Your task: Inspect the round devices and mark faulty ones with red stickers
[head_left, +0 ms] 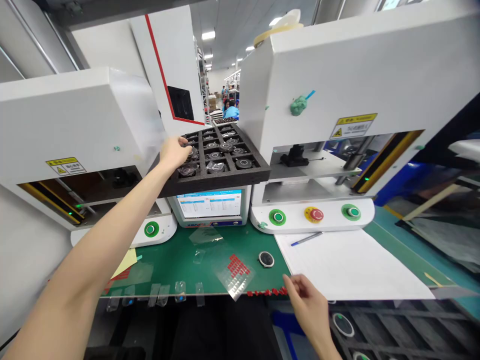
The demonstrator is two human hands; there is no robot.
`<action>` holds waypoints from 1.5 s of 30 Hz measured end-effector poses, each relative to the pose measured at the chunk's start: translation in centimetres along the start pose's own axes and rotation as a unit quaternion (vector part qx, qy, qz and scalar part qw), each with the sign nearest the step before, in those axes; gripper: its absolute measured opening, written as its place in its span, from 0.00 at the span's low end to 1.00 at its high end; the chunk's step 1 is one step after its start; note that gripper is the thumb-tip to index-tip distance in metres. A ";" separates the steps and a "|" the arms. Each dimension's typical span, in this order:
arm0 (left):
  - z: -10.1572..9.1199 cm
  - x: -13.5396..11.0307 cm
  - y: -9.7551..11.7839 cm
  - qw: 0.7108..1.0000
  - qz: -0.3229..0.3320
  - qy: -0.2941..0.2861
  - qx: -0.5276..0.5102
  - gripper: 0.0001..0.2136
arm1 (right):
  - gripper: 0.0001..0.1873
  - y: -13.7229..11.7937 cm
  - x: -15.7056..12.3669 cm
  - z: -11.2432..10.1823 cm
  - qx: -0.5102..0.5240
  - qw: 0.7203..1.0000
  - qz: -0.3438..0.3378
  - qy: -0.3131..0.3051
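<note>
My left hand (174,152) reaches over the left side of a black foam tray (240,175). Its fingers are bent round the edge of a round black part (192,153) in one compartment; the grip is partly hidden. Several similar round parts sit in the tray, some in clear wrapping. My right hand (308,305) hovers at the bench's front edge, fingers loosely curled and nothing visible in them. Close to its fingertips, small red tabs (275,291) line the edge. A round black part with a silver rim (266,259) lies on the green bench beyond that hand.
White press machines stand left (93,120) and right (300,75), with a monitor (210,205) below the tray. A sheet of red stickers (238,267), white paper (345,270) and a pen (306,239) lie on the bench. Another compartment tray (393,325) is lower right.
</note>
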State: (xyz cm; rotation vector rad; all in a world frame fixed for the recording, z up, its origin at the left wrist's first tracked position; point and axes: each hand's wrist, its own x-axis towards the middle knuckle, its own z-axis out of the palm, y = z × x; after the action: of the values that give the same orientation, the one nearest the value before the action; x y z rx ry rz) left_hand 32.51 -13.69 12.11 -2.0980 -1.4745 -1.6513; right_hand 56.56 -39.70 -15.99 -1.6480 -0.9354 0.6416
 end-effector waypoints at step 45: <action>-12.4 -31.4 8.7 0.928 -0.084 -0.223 -0.285 0.06 | 0.16 -12.3 -10.6 -0.2 0.175 0.932 -0.287 -0.135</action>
State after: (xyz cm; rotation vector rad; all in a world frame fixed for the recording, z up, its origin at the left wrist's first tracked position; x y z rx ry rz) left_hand 31.63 -44.86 -3.55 -2.8917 -1.4329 -1.9385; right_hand 47.81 -47.35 -4.65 -0.9140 -1.3443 0.5892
